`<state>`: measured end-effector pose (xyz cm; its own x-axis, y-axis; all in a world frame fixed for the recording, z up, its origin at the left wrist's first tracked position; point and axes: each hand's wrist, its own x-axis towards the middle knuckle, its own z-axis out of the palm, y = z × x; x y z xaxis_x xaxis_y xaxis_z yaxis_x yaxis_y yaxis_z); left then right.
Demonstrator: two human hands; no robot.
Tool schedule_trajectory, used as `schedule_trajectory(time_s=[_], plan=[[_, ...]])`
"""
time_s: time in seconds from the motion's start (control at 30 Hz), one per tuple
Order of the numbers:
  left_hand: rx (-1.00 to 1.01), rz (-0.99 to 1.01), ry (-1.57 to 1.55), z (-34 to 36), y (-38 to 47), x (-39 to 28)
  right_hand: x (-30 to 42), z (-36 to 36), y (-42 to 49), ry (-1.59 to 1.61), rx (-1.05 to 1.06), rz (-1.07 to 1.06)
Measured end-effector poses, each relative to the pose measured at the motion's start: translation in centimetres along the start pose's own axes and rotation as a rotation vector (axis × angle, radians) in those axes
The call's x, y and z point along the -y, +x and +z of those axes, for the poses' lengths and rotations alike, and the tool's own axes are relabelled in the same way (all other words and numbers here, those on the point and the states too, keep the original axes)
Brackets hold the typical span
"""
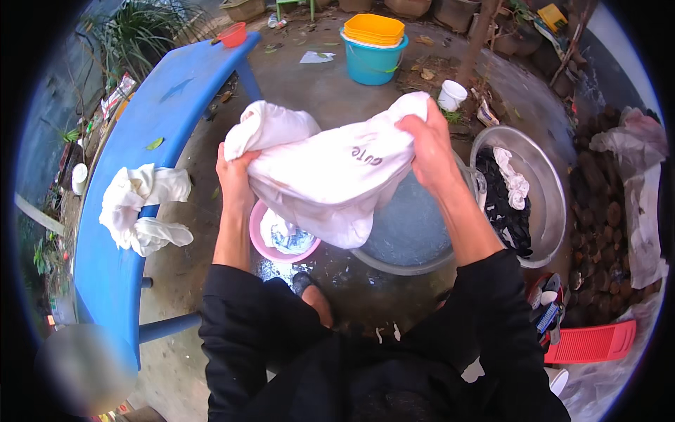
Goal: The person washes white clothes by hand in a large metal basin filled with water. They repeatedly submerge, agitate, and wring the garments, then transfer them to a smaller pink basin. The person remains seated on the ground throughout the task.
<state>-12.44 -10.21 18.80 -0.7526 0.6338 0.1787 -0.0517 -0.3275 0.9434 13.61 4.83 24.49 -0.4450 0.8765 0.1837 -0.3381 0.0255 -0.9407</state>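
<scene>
A wet-looking white garment (327, 163) with dark lettering hangs stretched between both hands, in the air above the basins. My left hand (235, 166) grips its left end, where the cloth is bunched and folded over. At the other end, my right hand (430, 145) pinches the fabric near its upper corner. Beneath it stands a large round basin (408, 227) of greyish water, partly covered by the cloth and my right arm. A small pink basin (258, 245) holds white cloth and something blue and white.
On the left, a blue bench (118, 153) bears twisted white cloth (137, 205). A metal basin (551, 211) with black and white clothes stands right, above a red washboard (590, 342). Farther off are a teal bucket (372, 63) with yellow basins and a white tub (452, 96).
</scene>
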Motion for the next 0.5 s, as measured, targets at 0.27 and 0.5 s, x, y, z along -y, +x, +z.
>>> schedule_trajectory(time_s=[0.27,0.5], plan=[[0.291,0.066,0.77,-10.9,0.3,6.1,-5.9,3.7,-0.9,-0.212,0.107,0.067],[0.639,0.261,1.296,-14.2,-1.4,11.3,-10.9,5.8,-3.3,-0.263,0.199,0.153]])
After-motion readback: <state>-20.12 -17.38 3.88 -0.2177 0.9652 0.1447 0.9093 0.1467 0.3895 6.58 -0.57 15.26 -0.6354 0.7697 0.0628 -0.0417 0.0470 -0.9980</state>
